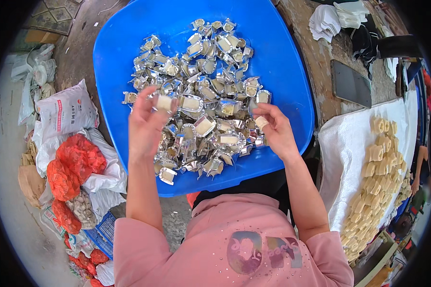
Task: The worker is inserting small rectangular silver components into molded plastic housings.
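Blue plastic makes up the wide tub (119,52) that spreads beneath both sets of fingers, its rim reaching out past them on either side. The left fingers (142,99), smeared by motion, appear pinched on a small silver-edged piece (164,102) with a pale middle; the blur hides the exact grip. Level with them and well apart, the right fingers (269,109) are closed with the thumb around a cream block (261,123).

Between the two sets of fingers, below them and beyond them lies a loose heap of silver pieces (204,126), many showing a cream block set in a shiny rim. One silver piece (263,97) sits just beyond the right fingers.

Farther to the right of the right fingers, a white cloth (337,143) carries a long spread of bare cream blocks (376,174). Beyond that cloth, ahead and to the right of the same fingers, a dark phone (351,83) lies on a worn tabletop (316,64), with white folded fabric (324,23) farther off.

Left of the left fingers stands a printed white sack (68,112); nearer the person are red mesh bags (81,160) and a blue crate (102,235).
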A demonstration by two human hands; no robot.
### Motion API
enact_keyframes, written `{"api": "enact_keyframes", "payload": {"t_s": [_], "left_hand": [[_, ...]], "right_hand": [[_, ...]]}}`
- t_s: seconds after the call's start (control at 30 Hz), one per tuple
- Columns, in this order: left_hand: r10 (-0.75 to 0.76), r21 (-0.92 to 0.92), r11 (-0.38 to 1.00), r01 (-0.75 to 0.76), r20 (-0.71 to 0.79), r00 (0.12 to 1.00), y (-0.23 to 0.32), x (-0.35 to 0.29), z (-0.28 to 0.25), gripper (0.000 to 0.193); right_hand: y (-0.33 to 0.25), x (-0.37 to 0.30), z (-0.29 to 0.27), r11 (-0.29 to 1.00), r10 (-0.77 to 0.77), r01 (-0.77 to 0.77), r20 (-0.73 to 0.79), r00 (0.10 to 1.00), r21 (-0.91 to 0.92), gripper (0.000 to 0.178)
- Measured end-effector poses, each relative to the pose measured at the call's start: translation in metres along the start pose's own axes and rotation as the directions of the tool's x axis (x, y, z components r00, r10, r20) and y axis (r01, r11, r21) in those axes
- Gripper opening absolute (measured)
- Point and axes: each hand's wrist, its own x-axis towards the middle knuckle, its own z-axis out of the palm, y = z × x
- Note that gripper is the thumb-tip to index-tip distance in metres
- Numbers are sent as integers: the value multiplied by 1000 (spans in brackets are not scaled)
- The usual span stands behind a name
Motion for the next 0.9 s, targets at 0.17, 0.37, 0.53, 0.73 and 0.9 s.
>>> {"api": "enact_keyframes", "payload": {"t_s": [0.17,0.37,0.53,0.73,0.9], "left_hand": [[-13,-198,977,79,313,950,-28,-38,24,37],[234,-75,971,-226,482,845,-30,-53,52,26],[258,-106,966,-237,497,829,-30,-63,63,30],[272,-113,962,-249,495,825,-31,-68,72,27],[363,-116,932,-345,249,898,-25,-83,80,27]], "right_hand": [[-42,-14,10,976,-164,166,30,986,-138,42],[-71,-36,19,894,-397,421,164,903,-155,49],[-69,-44,27,788,-594,600,84,800,-139,51],[-63,-44,27,667,-706,694,70,705,-270,40],[-68,-45,25,599,-767,723,13,642,-345,35]]}}
